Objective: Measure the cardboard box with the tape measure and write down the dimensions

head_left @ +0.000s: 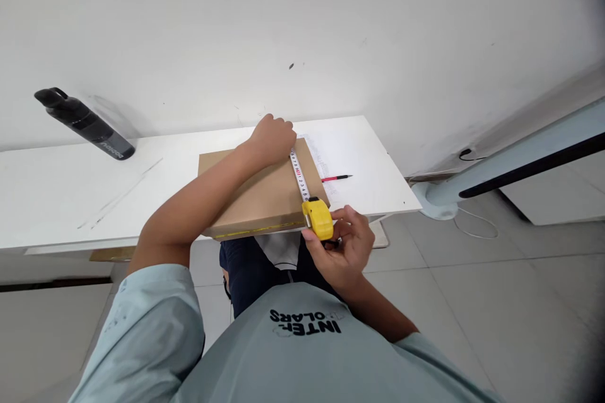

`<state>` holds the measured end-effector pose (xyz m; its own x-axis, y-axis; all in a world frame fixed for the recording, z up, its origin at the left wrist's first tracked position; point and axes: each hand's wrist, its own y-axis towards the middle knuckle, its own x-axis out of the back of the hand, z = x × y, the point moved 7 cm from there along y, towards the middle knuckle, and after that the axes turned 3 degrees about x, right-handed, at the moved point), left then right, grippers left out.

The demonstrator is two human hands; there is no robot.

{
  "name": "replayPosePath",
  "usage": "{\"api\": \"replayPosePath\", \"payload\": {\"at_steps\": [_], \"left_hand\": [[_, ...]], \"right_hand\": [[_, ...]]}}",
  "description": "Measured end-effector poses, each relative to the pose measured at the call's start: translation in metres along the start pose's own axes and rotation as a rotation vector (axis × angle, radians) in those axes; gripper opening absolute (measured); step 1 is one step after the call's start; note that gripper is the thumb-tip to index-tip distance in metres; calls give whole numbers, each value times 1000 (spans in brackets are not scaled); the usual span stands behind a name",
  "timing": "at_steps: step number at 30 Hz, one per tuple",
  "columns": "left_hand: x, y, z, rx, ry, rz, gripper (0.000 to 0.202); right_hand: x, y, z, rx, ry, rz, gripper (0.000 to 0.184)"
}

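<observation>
A flat brown cardboard box [262, 192] lies on the white table [70, 195], reaching the near edge. My left hand [273, 136] is closed at the box's far right corner, pinning down the end of a white tape blade [299, 177]. The blade runs along the box's right edge to a yellow tape measure case [318, 218]. My right hand [345, 245] grips that case at the box's near right corner, just past the table edge.
A red and black pen [336, 177] lies on a sheet of paper [331, 154] to the right of the box. A black bottle [85, 123] stands at the back left by the white wall. A pale blue bar [515, 160] juts in at right above the tiled floor.
</observation>
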<state>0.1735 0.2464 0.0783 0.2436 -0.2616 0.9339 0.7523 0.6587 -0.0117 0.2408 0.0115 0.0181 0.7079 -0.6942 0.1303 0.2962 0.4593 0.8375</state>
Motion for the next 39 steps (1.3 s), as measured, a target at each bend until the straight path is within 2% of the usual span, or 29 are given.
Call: {"api": "replayPosePath", "payload": {"at_steps": [4,8,10,12,14,18,21,27,31,34,39], "left_hand": [[8,-4,-8,58,4,33,46],[7,-1,-9,88,-27,28,62],[6,0,-10,92,-32,9,63],[3,2,-11,94,-39,-21,61],[-1,4,-12,98,-71,-42,59],[-10,8,-11,115,-230,-76,56],[-11,9,-11,121,-296,-85,53],[-6,7,-12,102,-240,-50,55],[-7,6,-11,106,-238,-54,57],[-9,7,-11,117,-265,-59,58],[-9,7,-11,128,-275,-53,57]], "right_hand": [[-10,-2,-6,-94,85,46,80],[-15,3,-13,-202,33,89,74],[-14,12,-9,-165,-56,132,65],[-9,19,2,-68,-133,172,56],[-1,19,14,14,-159,198,55],[18,2,30,109,-138,246,58],[25,-13,31,112,-146,284,53],[25,-16,19,38,-149,175,43],[22,-9,11,17,-118,109,27],[22,-5,9,25,-95,103,20],[23,-6,6,3,-116,114,20]]}}
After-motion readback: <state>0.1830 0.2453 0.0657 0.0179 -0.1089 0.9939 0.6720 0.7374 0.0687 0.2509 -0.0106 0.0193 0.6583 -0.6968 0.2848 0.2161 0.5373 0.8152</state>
